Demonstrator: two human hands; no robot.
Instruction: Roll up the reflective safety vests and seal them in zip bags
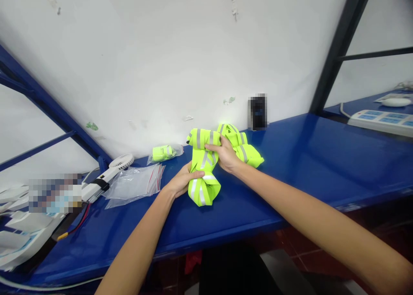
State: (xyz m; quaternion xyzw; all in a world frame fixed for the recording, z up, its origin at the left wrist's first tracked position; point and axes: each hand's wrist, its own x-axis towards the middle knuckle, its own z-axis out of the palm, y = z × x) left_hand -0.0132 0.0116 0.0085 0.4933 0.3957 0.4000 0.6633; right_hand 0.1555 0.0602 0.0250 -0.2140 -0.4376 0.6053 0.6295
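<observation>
A neon-yellow reflective vest [206, 158] with silver stripes stretches between my hands above the blue table. My left hand [183, 179] grips its lower, looped end, thumb on top. At the upper end, my right hand [227, 155] is closed round a rolled part of the same vest. Just behind and right of that hand lie more folded vests [250, 154] of the same colour; whether they join the held one I cannot tell. Another rolled vest [162, 153] sits in a clear bag near the wall. Most fingers of both hands are hidden behind the fabric.
Clear zip bags [134, 184] lie left of my left hand, beside a small white fan [121, 161]. A dark blurred object [257, 112] stands against the wall. White power strips [383, 119] are at far right; the blue table [309, 166] has a front edge near me.
</observation>
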